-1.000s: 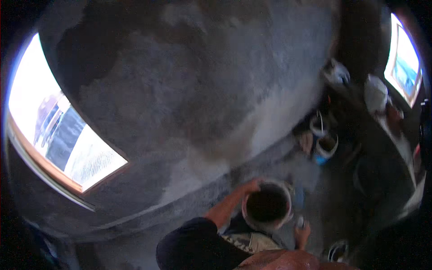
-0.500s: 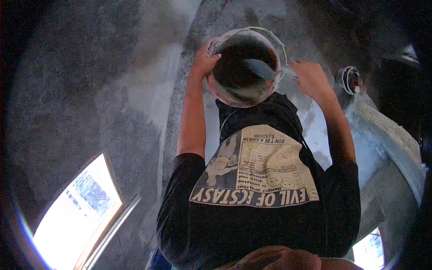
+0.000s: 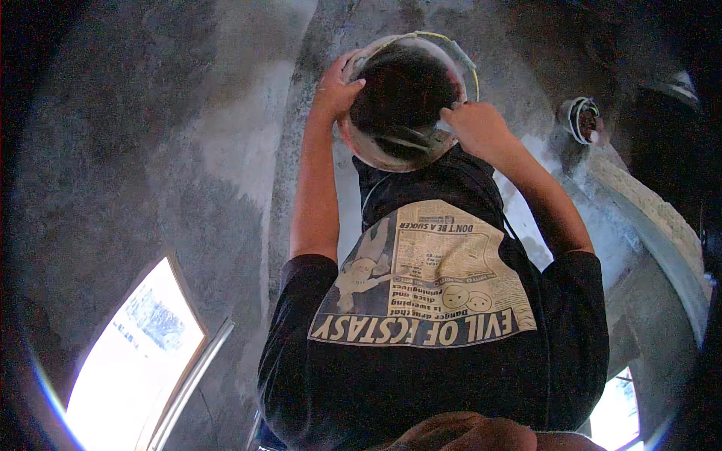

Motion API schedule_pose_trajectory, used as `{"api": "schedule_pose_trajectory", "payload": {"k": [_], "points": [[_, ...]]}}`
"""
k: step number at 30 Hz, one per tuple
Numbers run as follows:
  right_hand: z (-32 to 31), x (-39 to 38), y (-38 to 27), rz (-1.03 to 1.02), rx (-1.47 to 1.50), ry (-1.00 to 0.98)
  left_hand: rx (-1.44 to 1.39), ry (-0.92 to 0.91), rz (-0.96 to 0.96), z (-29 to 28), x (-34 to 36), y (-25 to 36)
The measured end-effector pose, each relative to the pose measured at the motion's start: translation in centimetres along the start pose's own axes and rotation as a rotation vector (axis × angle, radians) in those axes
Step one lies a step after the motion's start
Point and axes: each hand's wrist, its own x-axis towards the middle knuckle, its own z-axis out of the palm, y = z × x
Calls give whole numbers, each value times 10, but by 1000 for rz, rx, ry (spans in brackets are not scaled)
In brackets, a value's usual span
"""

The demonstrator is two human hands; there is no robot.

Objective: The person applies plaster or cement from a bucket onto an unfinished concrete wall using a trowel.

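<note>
Bucket (image 3: 380, 155): positioned at far centre, mouth facing the wearer, apparently to give access to the dark interior. Wire handle (image 3: 474, 75): lies along the far right rim, clear of the opening. Left hand (image 3: 336, 90): clamped on the left rim, thumb spread from the fingers, apparently for support. Right hand (image 3: 479, 129): at the right rim, fingers curled together around a tool (image 3: 444, 126), mostly hidden.

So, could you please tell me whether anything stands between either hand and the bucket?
Nothing visible does: the left hand grips the bucket at its left rim, and the right hand, closed on a mostly hidden tool, is at the right rim. The handle arcs along the far right side without crossing the opening.
</note>
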Motion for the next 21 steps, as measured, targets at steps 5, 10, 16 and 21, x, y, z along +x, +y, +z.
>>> {"api": "schedule_pose_trajectory", "payload": {"k": [5, 10, 16, 21], "points": [[0, 7, 4, 38, -40, 8, -4, 0, -16, 2, 0, 3], [-1, 19, 19, -93, -191, 47, 30, -26, 20, 6, 11, -2], [-6, 27, 7, -164, -288, 1, -30, -17, 38, 15, 12, 5], [3, 34, -8, -236, -279, 33, -61, -33, 22, 10, 17, 2]]}}
